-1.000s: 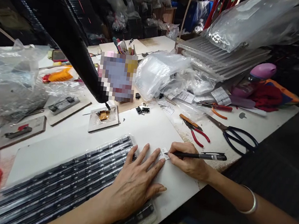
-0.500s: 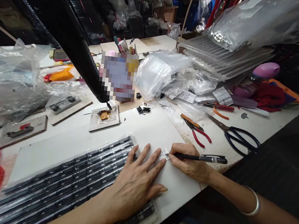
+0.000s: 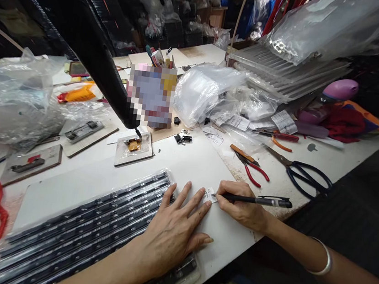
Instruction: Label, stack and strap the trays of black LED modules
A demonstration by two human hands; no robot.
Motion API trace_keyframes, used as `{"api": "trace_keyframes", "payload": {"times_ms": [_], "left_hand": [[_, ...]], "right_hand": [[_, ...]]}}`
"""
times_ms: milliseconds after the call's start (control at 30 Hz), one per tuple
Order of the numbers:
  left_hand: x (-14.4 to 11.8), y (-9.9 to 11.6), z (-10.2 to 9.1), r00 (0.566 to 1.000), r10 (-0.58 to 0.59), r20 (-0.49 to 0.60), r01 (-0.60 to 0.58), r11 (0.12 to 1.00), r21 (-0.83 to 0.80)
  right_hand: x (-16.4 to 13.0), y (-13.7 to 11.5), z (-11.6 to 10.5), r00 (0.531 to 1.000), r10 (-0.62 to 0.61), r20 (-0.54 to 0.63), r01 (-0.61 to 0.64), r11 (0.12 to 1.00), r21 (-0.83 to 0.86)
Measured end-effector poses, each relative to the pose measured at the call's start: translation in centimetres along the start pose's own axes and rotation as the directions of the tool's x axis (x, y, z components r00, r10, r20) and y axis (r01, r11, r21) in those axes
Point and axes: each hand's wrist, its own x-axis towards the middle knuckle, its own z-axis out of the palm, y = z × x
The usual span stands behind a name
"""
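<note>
You are pinching the black pen (image 3: pixel 254 199) in your right hand (image 3: pixel 241 208), its tip on the small label (image 3: pixel 209 194); your left hand (image 3: pixel 171 232), fingers spread flat and holding nothing, is pinning it — keep pressing so it cannot slide.

The marks on the small white paper label (image 3: pixel 209 194) under the black pen (image 3: pixel 254 199) are too small to read. A pixelated rectangular patch (image 3: pixel 151 96) hides something at the table's middle. The left hand (image 3: pixel 171 232) covers part of the clear plastic pack of black strips (image 3: pixel 77 234), which the bottom edge cuts off.

scissors (image 3: pixel 306 177) – right, flat | red pliers (image 3: pixel 251 168) – just left of them | plastic bags (image 3: pixel 206 91) – behind
</note>
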Motion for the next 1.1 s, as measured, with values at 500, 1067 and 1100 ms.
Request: {"api": "trace_keyframes", "payload": {"times_ms": [500,1067,1100], "left_hand": [[0.11,0.09,-0.07,0.999,0.000,-0.034,0.000,1.000,0.006],[0.13,0.18,-0.13,1.000,-0.008,-0.021,0.008,1.000,0.009],[0.12,0.18,-0.13,1.000,-0.006,-0.026,0.007,1.000,0.011]], "right_hand": [[0.05,0.07,0.11,0.999,-0.034,0.018,0.035,0.999,-0.009],[-0.16,-0.03,-0.09,1.000,0.027,0.012,-0.027,0.999,0.020],[-0.17,-0.01,-0.10,1.000,0.020,0.007,-0.020,1.000,0.010]]}}
